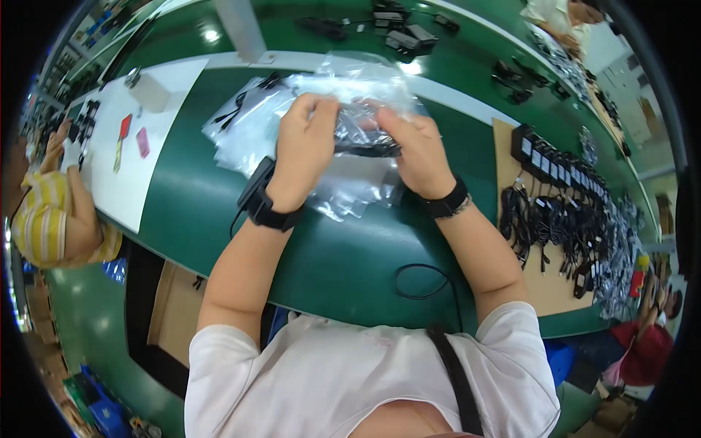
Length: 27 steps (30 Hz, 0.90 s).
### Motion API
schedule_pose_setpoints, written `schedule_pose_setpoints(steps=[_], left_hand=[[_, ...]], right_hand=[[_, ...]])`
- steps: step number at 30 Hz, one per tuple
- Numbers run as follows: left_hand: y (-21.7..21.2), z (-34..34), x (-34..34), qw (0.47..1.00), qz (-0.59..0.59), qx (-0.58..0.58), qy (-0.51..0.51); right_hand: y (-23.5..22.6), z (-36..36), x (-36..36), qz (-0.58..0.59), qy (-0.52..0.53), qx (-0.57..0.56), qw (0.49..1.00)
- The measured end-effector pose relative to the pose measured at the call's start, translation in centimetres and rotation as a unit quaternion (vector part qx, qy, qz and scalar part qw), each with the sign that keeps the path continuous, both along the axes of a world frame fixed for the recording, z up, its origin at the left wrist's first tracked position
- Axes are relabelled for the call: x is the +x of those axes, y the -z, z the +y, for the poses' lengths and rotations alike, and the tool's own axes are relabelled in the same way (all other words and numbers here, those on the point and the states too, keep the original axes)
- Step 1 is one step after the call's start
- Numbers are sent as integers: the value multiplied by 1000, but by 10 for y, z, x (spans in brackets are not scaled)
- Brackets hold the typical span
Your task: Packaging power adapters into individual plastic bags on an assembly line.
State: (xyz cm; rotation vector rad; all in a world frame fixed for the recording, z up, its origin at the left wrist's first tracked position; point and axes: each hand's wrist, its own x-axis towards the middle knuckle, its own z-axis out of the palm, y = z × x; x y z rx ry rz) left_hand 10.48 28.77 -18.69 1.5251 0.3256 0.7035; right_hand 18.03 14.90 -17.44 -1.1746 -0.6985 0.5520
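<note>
Over the green table, my left hand [307,146] and my right hand [423,153] are both closed on a crinkled clear plastic bag [356,120]. A black cable bundle [371,150] shows along the bag's lower edge, between my hands; glare and creases hide much of it. Fingers of each hand are bent onto the plastic from opposite sides. Beneath and behind them spreads a pile of flat clear bags [248,150]. On that pile's left side lies a loose thin black cable [237,109]. Both wrists wear black bands.
At right, a row of black power adapters [558,168] with coiled cables [517,219] lies on a brown board [544,288], beside bagged items [621,255]. A thin cable loop [423,282] lies near my body. A person [55,219] sits at left; more adapters [409,40] lie beyond.
</note>
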Motion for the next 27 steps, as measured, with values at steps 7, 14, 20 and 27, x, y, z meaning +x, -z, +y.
schedule_pose_setpoints(steps=[7,14,20,27], left_hand=[[2,14,12,992,108,61,25],[-14,33,-11,995,70,-52,38],[-1,41,-5,999,-15,44,-26],[2,44,-7,993,-47,95,-48]], right_hand=[[-39,-20,30,164,-160,-153,961],[-11,-35,193,-597,315,-385,629],[59,-58,296,-621,211,-640,400],[5,-85,425,-475,204,-714,472]])
